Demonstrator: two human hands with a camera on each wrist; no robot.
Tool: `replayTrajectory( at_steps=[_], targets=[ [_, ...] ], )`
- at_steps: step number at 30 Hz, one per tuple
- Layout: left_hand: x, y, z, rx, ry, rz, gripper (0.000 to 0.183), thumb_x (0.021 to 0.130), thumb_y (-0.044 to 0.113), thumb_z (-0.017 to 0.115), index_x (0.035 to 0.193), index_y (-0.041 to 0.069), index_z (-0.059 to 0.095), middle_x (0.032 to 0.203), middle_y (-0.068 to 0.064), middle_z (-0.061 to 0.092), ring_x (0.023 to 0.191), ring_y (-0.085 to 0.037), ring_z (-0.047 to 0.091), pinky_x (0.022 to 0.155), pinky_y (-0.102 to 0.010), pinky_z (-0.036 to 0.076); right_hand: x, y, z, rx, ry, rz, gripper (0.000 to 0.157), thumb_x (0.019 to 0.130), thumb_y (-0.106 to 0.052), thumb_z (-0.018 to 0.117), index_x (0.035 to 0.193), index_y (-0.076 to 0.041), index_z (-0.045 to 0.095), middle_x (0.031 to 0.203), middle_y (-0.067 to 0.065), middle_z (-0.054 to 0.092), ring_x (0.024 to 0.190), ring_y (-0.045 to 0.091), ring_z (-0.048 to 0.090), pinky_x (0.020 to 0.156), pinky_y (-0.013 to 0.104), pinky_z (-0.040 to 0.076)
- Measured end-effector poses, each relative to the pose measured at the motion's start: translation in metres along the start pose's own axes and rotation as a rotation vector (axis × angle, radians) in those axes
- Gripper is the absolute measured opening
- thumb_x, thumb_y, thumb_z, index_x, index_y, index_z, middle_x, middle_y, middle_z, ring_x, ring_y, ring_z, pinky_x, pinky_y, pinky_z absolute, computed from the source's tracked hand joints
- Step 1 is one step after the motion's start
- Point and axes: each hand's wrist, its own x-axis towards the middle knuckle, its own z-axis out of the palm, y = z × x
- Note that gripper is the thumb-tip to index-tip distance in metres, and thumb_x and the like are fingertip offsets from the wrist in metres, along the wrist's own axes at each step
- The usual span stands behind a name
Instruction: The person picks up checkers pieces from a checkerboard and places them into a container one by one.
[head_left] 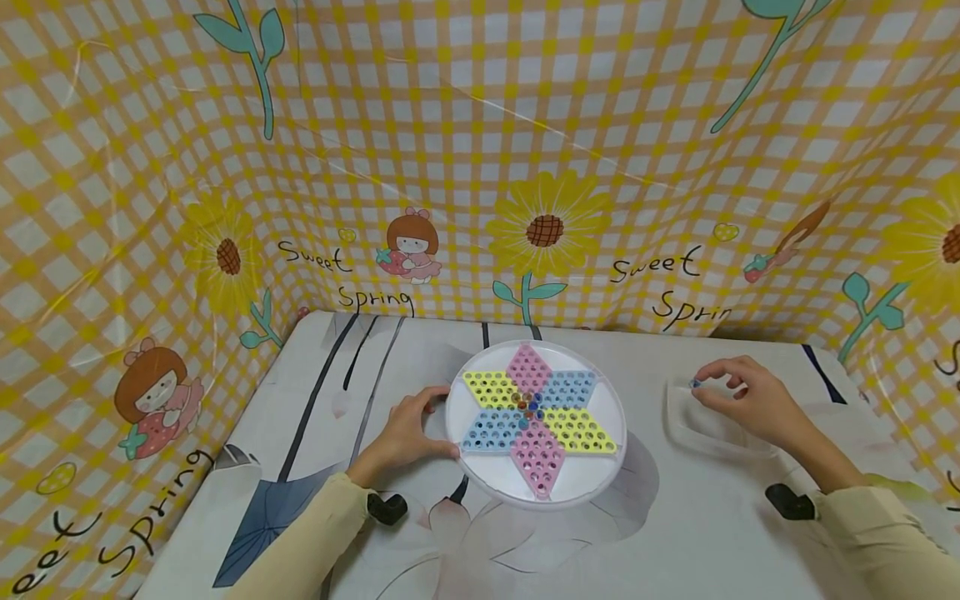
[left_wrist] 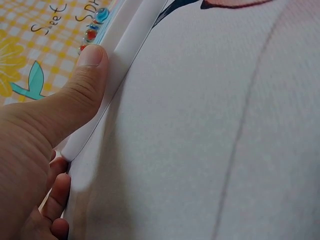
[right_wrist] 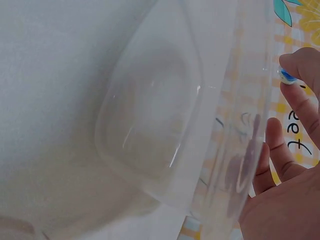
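A round white Chinese checkers board (head_left: 577,468) with a pink, yellow and blue star lies on the table. Several coloured marbles (head_left: 529,406) sit around its middle. My left hand (head_left: 405,428) holds the board's left rim; in the left wrist view its thumb (left_wrist: 82,85) lies on the rim while the other fingers curl at the edge below. Between thumb and index finger, my right hand (head_left: 752,402) pinches a blue-and-white marble (right_wrist: 286,76). It is above a clear plastic container (head_left: 678,429), near its far left corner. The other right fingers are loosely bent.
A white table cover (head_left: 315,550) with dark line and flower prints lies under everything. Yellow checked cloth (head_left: 465,125) with sunflower prints rises behind the table and at both sides. The container stands apart from the board, to its right.
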Motion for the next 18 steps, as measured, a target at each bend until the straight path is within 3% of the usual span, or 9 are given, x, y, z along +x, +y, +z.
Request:
replayTrajectory(
  at_steps=[18],
  targets=[
    [-0.0016, 0.0019, -0.0018, -0.006, -0.010, -0.014, 0.099, 0.064, 0.040, 0.099, 0.149, 0.022, 0.050, 0.118, -0.003, 0.058, 0.105, -0.020, 0.047, 0.089, -0.041, 0.032, 0.0000, 0.0020, 0.0021, -0.013, -0.010, -0.009, 0.021, 0.090, -0.022, 0.081, 0.107, -0.012, 0.075, 0.111, 0.014, 0.061, 0.094, 0.032, 0.052, 0.069, 0.028, 0.042]
  ],
)
